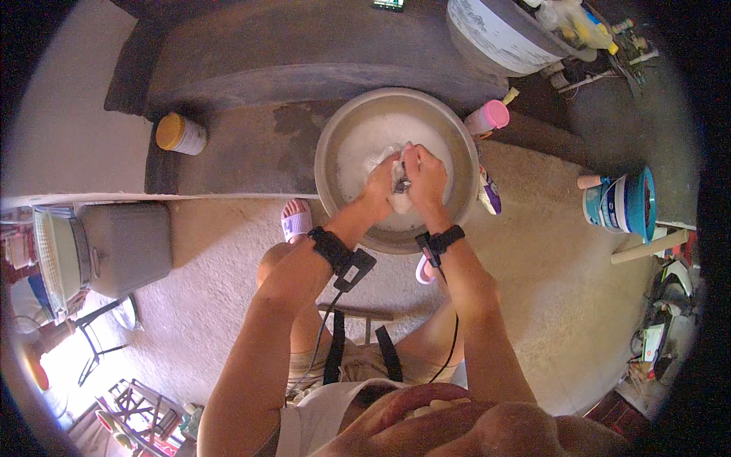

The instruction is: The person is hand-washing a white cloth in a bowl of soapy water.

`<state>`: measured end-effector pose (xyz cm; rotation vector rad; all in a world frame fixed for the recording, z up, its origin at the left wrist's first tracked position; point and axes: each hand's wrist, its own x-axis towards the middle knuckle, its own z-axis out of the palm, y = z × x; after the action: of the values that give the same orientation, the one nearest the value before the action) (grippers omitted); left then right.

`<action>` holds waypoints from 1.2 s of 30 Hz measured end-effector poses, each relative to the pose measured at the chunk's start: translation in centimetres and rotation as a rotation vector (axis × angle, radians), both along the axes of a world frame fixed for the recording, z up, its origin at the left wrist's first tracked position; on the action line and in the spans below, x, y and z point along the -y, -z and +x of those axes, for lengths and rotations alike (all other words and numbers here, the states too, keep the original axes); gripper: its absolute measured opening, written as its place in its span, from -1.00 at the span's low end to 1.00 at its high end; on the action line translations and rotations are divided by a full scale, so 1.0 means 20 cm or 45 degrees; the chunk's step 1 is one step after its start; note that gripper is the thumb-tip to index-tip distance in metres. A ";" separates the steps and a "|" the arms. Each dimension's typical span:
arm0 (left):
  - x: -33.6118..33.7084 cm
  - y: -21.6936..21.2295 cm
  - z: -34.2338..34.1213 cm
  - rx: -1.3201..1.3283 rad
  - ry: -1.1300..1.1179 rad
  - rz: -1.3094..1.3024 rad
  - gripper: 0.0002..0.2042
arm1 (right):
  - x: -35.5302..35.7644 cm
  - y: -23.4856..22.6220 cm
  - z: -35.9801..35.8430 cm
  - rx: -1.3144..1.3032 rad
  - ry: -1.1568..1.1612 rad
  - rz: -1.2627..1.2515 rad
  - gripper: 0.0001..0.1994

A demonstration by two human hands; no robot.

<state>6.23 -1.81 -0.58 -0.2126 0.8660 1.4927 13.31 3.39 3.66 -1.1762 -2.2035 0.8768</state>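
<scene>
- I see my left hand [378, 177] and my right hand [426, 174] together over a round metal basin [335, 145] that stands on the floor [548, 274].
- Both hands are closed tight on a white cloth [397, 199], which is pressed between them just above the foamy water [358, 148].
- Each wrist has a black band [330, 245] with a cable.
- My foot in a pale purple sandal [295, 222] is just beside the basin, on its left.
- A pink-capped bottle [487, 116] stands near the basin's right rim; a yellow-lidded jar [180, 134] is well apart on the left.
- A blue bucket [628, 202] lies on its side far to the right.
</scene>
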 end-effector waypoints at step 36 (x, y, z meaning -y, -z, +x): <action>0.07 0.00 -0.07 -0.240 0.122 -0.013 -0.69 | 0.12 0.08 -0.07 -0.081 -0.115 0.019 -0.78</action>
<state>4.86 -3.14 -0.55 -0.0372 1.0209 1.4347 11.94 1.05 2.03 -1.0347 -2.2224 0.9199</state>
